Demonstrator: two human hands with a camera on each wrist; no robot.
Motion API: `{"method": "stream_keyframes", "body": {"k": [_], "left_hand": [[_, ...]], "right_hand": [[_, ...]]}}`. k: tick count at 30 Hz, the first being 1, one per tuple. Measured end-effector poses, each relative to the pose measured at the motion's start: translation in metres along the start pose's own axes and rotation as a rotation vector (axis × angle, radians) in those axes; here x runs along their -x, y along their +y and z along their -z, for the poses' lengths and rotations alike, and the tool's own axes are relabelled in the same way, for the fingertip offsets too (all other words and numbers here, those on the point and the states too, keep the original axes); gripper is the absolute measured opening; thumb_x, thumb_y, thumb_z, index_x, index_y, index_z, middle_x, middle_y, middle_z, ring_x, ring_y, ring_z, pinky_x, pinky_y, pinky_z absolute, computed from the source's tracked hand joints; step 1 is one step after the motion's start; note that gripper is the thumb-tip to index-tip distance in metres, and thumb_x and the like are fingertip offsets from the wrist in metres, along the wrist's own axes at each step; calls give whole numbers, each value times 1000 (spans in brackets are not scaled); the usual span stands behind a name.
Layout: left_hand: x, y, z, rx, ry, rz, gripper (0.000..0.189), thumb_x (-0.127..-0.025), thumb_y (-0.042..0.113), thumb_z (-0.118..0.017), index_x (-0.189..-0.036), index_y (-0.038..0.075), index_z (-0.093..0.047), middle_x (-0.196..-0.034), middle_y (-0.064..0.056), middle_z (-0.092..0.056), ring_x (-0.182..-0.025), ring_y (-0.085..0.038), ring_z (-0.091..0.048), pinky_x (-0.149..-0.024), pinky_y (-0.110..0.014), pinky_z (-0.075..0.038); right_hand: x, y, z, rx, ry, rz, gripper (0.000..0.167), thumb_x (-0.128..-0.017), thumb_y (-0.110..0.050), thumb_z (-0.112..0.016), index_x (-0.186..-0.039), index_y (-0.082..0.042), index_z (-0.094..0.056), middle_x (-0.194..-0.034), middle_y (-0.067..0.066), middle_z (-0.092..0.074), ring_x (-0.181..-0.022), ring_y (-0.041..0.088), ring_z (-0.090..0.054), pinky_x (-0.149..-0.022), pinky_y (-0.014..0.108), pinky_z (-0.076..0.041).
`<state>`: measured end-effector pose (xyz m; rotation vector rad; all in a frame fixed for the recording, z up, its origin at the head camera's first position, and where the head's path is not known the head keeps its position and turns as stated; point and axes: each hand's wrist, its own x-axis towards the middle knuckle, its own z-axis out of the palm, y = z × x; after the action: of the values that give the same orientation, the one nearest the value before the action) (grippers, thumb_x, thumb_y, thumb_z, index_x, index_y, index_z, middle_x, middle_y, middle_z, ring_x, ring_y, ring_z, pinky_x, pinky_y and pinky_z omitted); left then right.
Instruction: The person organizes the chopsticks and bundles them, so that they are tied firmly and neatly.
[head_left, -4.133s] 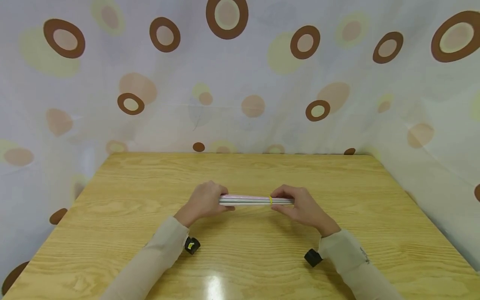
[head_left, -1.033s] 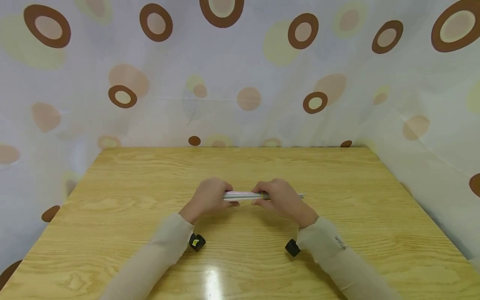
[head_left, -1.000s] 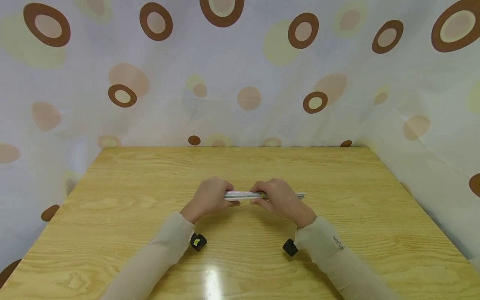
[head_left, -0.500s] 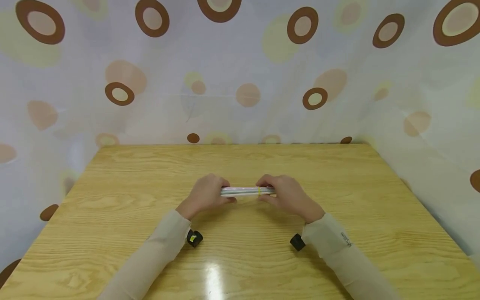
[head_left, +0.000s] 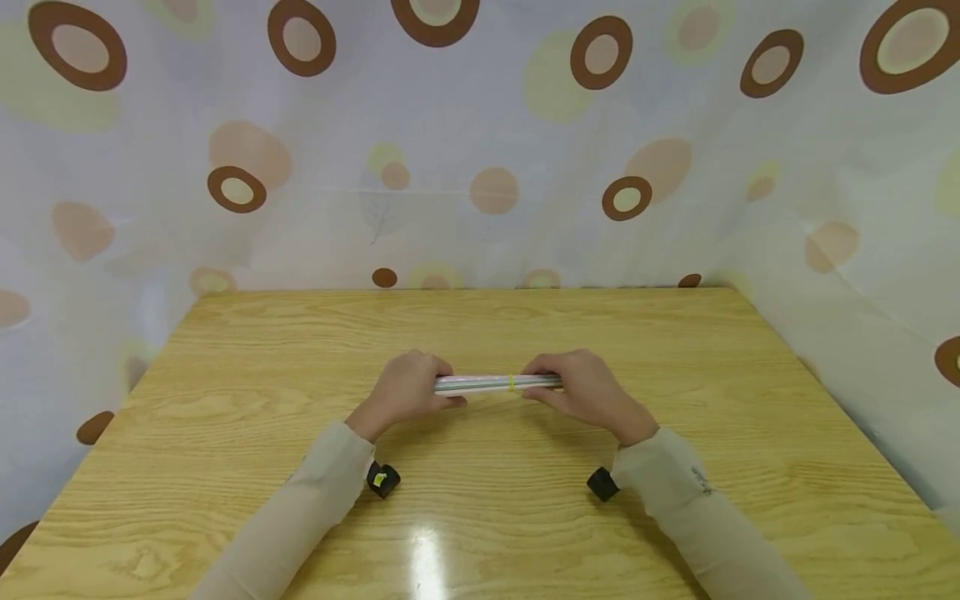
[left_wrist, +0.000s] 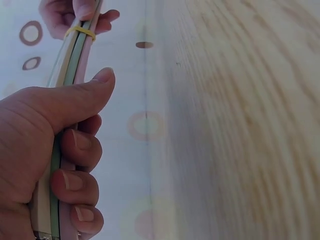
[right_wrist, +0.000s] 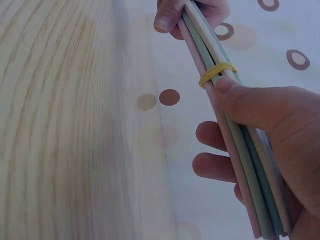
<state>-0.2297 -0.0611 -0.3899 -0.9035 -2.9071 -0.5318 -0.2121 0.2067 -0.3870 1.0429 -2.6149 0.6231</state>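
A bundle of pastel chopsticks [head_left: 480,383], pink, green and beige, is held level above the table between both hands. A yellow rubber band [right_wrist: 218,74] wraps it. My left hand [head_left: 408,387] grips the thicker end, fingers curled round it and thumb laid across in the left wrist view, where the chopsticks [left_wrist: 75,62] run away toward the band. My right hand [head_left: 588,392] holds the thinner end, its thumb tip right beside the band in the right wrist view. Past that palm, the thin tips show at the bottom of the same view.
A wood-grain table [head_left: 480,508] spreads beneath both hands. A pale curtain [head_left: 495,242] printed with brown rings and spots hangs behind it and along the sides. Small black devices [head_left: 383,480] sit at the cuffs of the light sleeves [head_left: 307,492].
About a second ago my right hand was closer to my left, over the band, with the tips sticking out behind it. It has since shifted right, leaving the yellow band exposed.
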Motion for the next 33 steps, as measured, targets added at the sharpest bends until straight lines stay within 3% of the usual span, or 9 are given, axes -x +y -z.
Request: {"method": "stream_keyframes", "body": {"k": [8, 13, 21, 33], "left_hand": [[-1, 4, -2, -2, 21, 6, 25, -74, 38, -83, -79, 15, -74, -69, 6, -67, -54, -7, -48, -51, -23, -39], [-1, 6, -3, -23, 27, 21, 25, -74, 38, -83, -77, 15, -73, -67, 6, -66, -53, -7, -48, -51, -24, -40], [-2, 10, -11, -28, 47, -36, 26, -74, 38, -83, -73, 15, -72, -63, 6, -62, -51, -7, -44, -48, -22, -36], [0, 9, -8, -20, 16, 2, 28, -75, 40, -81, -80, 15, -72, -70, 6, -66, -54, -7, -47, -52, -24, -39]], "right_hand": [[-10, -12, -4, 85, 2, 38, 22, -80, -26, -78, -93, -11, -70, -77, -1, -70, -55, 4, -55, -57, 25, -46], [-15, -16, -7, 64, -11, 35, 22, -79, -23, -79, -94, -10, -70, -77, -1, -70, -54, 2, -50, -55, 23, -43], [-20, -24, -17, 3, -98, 27, 20, -81, -23, -77, -96, -10, -71, -75, -2, -68, -50, -1, -38, -52, 19, -35], [-12, -20, -8, 75, -119, -53, 39, -82, -34, -76, -109, -8, -66, -75, 0, -67, -52, -1, -49, -51, 20, -41]]}}
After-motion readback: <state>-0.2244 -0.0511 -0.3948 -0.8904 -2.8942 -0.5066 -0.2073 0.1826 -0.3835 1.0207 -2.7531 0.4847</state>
